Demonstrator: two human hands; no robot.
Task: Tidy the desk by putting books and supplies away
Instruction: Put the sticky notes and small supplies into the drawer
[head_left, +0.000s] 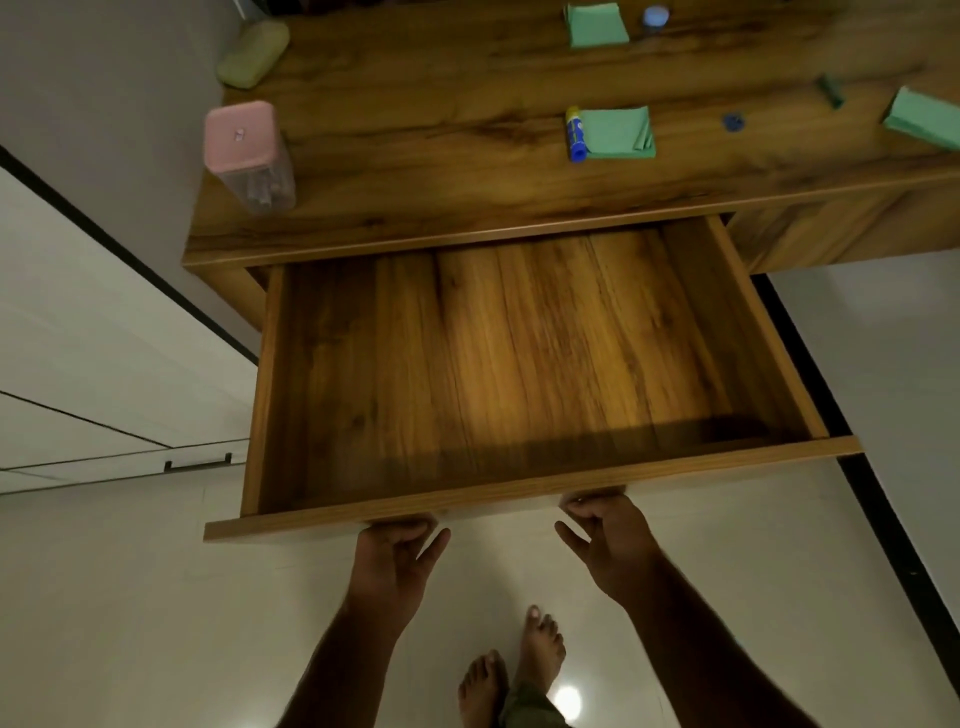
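Your left hand (392, 558) and right hand (605, 540) both grip the front panel of the wide wooden drawer (519, 504), fingers curled under its lower edge, thumbs free below. The drawer stands pulled out from the brown wood-grain desk (415, 156), its inside bare. On the desktop, the blue-and-yellow glue stick (574, 134) lies touching a folded green paper pad (618, 132); 2 more green pads (596, 24) lie further back and at the right edge. A pink-lidded clear plastic container (248, 156) stands at the left front corner, a pale green case (253, 53) behind it.
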